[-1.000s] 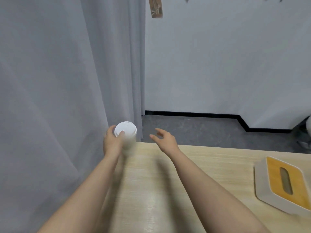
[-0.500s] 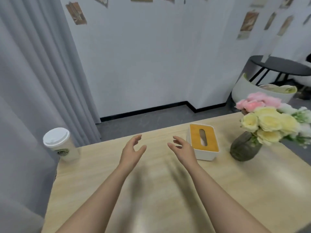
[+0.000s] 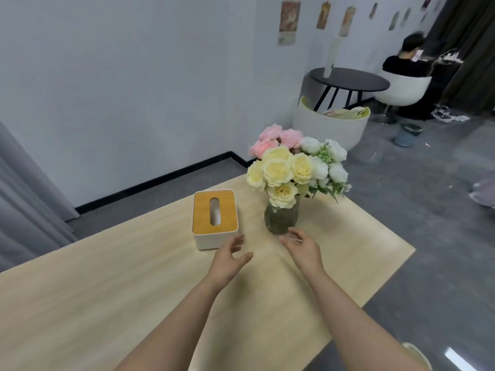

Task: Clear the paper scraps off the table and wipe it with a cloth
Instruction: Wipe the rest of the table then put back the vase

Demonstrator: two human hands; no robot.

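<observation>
A light wooden table fills the lower half of the head view. My left hand hovers over it, fingers apart and empty, just right of a white tissue box with an orange top. My right hand is open too, palm inward, its fingertips close to the base of a glass vase of yellow, pink and white flowers. No paper scraps and no cloth show in this view.
The table's right edge drops to grey floor. Behind stand a white tub, a round black table and a small bin. A person in black sits at the far right. A grey curtain hangs at left.
My view has swung right, from the white lidded cup at the table's left corner to the tissue box and vase. My left hand let go of the cup; both hands moved right, open.
</observation>
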